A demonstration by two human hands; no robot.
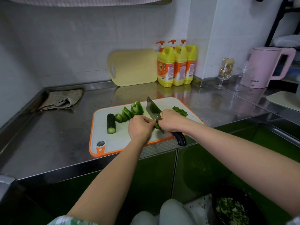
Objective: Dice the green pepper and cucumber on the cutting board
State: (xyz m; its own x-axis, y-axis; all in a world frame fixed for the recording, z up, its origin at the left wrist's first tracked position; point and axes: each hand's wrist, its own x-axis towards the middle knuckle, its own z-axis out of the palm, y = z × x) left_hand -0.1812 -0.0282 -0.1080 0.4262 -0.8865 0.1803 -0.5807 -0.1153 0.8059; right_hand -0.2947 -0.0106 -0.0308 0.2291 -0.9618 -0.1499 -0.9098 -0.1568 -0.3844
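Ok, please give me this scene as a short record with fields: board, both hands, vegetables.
board: cutting board, white with orange rim, on a steel counter
left: left hand holds pepper piece on the board
right: right hand grips cleaver, blade on that piece
cucumber: cucumber length, not diced, at board's left
waiting: pepper chunks in a row behind the left hand
done: chopped pepper right of the blade
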